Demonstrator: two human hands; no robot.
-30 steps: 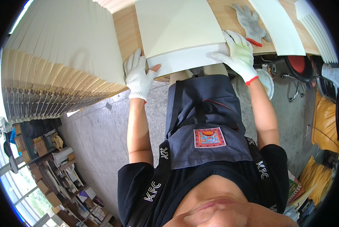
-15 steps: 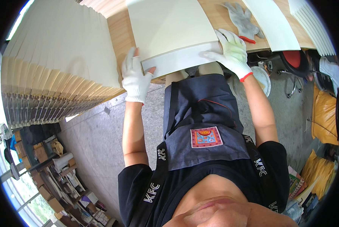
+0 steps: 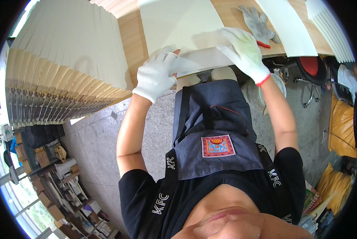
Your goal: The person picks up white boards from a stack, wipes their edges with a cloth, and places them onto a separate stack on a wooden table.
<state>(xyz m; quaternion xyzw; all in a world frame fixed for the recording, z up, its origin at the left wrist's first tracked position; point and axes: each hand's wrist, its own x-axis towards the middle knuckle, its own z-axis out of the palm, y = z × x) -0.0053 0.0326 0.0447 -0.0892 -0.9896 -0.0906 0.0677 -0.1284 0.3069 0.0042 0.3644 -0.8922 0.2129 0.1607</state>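
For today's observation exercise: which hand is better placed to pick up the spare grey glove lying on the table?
Right. The right hand lies on the cream sheet just beside the spare glove; the left hand grips the sheet's edge farther away.

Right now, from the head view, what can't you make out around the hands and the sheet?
- Left hand: the glove hides its fingers' grip on the sheet edge.
- Right hand: it covers the sheet beneath it.
- Cream sheet: its far edge is cut off by the top of the picture.
- Spare glove: the red thing beside it is too small to identify.
- Fanned stack of cream sheets: its left end bends into the fisheye rim.
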